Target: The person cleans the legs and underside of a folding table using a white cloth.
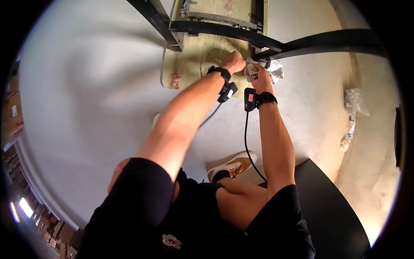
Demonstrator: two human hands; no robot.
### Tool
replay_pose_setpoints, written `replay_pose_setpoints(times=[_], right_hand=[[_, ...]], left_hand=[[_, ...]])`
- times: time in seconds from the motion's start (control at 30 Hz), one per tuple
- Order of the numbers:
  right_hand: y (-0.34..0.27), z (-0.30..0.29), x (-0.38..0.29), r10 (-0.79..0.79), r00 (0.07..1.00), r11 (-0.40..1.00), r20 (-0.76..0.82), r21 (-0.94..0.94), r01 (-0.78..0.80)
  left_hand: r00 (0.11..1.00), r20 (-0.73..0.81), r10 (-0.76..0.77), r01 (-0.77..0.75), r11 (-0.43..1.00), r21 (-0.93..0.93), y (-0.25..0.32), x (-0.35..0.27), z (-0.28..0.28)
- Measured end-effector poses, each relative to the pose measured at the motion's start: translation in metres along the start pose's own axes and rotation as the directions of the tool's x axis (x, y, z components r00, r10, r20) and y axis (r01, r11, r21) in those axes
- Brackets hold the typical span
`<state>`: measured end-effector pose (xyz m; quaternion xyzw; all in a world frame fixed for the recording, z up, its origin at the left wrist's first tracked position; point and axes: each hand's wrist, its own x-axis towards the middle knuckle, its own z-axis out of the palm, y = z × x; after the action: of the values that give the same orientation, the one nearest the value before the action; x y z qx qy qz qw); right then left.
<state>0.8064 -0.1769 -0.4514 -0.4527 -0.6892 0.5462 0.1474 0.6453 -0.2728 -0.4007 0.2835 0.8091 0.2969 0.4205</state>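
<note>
My right hand (262, 77) grips a crumpled whitish cloth (276, 72), pressed up near the lower end of a black frame bar (310, 43). Just left of it, my left hand (234, 61) is curled into a fist over a yellowish-green wood-grain board (187, 69). Its fingertips face away, so whether it holds anything is hidden. The board lies flat beneath the black metal frame (223, 30), whose bars meet right above my hands. A grey metal crossbar (223, 20) runs behind the curved black one.
A red tuft (175, 81) sits near the board's left corner. A crumpled clear plastic bag (354, 100) lies on the pale floor (106, 113) to the right. By my right thigh is a black flat panel (326, 207). Cardboard boxes (13, 111) line the far left. Cables trail from both wrist devices.
</note>
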Motion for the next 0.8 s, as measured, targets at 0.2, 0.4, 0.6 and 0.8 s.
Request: replay_pose_setpoints(times=[0.2, 0.4, 0.6, 0.8], right_hand=[[-0.037, 0.024, -0.028, -0.087, 0.996, 0.638, 0.005, -0.768, 0.060], [0.050, 0.037, 0.015, 0.230, 0.936, 0.958, -0.267, -0.109, -0.266], [0.047, 0.074, 0.023, 0.333, 0.900, 0.924, -0.282, -0.094, -0.371], [-0.051, 0.071, -0.017, 0.665, 0.715, 0.671, -0.216, 0.593, -0.445]], left_hand=[[0.946, 0.305, 0.108, -0.174, 0.964, 0.200, -0.017, -0.091, -0.105], [0.925, 0.128, -0.357, 0.318, 0.914, 0.252, -0.006, -0.185, -0.266], [0.943, -0.324, 0.074, -0.091, 0.995, -0.037, 0.021, -0.214, -0.305], [0.901, -0.432, -0.037, 0.008, 0.998, -0.069, 0.029, -0.215, -0.308]])
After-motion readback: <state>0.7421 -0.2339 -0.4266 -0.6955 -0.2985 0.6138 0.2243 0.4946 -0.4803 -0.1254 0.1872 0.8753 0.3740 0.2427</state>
